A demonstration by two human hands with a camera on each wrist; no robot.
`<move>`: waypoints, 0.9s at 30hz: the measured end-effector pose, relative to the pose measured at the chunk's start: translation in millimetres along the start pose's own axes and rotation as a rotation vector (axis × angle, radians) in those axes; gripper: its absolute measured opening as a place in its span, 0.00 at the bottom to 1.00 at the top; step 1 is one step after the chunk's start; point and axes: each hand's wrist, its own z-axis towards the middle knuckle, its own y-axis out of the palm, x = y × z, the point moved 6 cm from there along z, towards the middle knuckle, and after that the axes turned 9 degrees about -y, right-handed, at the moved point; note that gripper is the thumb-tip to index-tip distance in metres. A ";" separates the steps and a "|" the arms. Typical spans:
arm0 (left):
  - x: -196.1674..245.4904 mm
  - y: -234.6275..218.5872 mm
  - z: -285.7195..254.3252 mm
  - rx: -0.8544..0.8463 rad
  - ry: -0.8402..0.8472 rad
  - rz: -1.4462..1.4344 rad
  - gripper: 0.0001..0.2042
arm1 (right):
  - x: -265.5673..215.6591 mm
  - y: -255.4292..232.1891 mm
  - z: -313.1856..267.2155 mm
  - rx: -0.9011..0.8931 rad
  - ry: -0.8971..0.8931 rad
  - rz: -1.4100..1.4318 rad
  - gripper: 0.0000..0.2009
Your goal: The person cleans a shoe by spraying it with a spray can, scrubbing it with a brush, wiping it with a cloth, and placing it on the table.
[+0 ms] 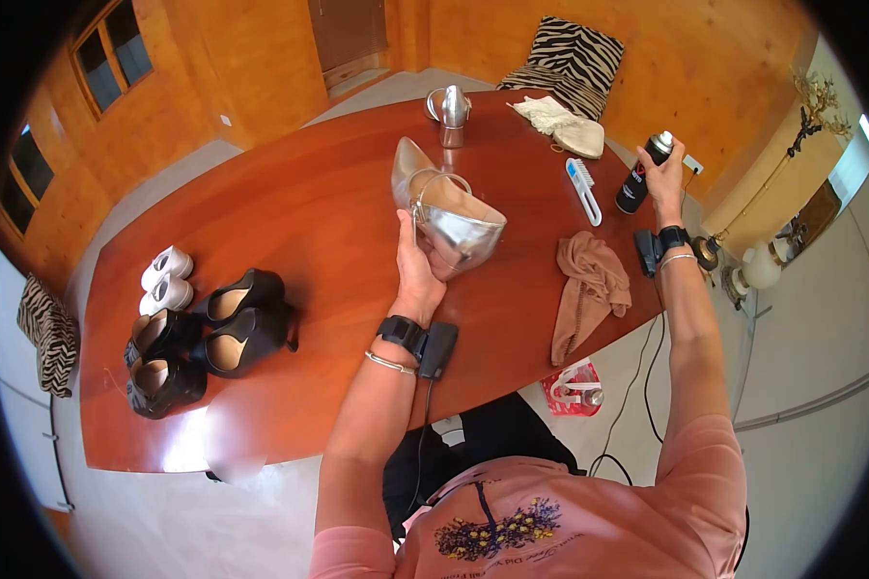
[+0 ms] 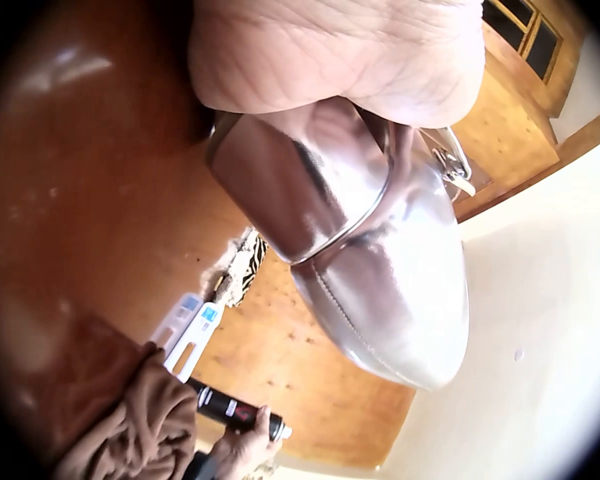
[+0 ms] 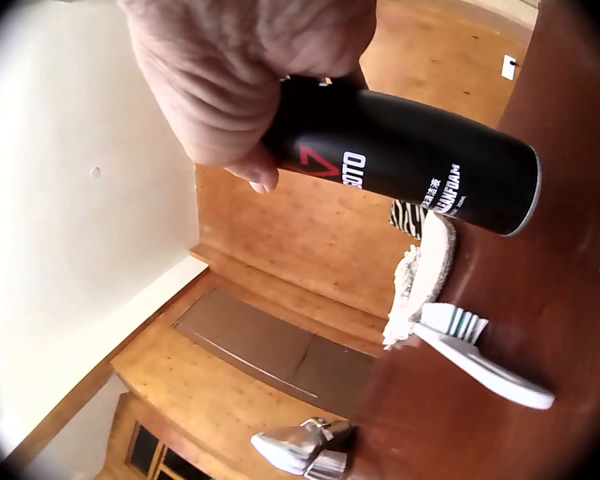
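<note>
My left hand [image 1: 417, 259] grips a silver high-heeled shoe [image 1: 441, 207] by its heel end and holds it above the wooden table [image 1: 290, 222], toe pointing away. In the left wrist view the shoe's shiny toe [image 2: 380, 270] fills the middle, under my palm [image 2: 330, 50]. My right hand [image 1: 664, 166] is curled round a black spray can [image 1: 642, 174] with a silver top, lifted just past the table's right edge. The right wrist view shows the can [image 3: 410, 160] tilted, with my fingers [image 3: 230, 80] round its upper part.
A second silver shoe [image 1: 449, 111] stands at the far end. A white brush [image 1: 583, 188], a pale cloth [image 1: 562, 124] and a brown cloth [image 1: 589, 289] lie on the right side. Black heels [image 1: 208, 333] and white shoes [image 1: 167, 280] sit at the left.
</note>
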 end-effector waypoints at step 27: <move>3.2 4.7 -5.0 -0.003 -0.008 -0.044 0.29 | -6.4 -53.8 -62.1 0.073 0.159 0.165 0.35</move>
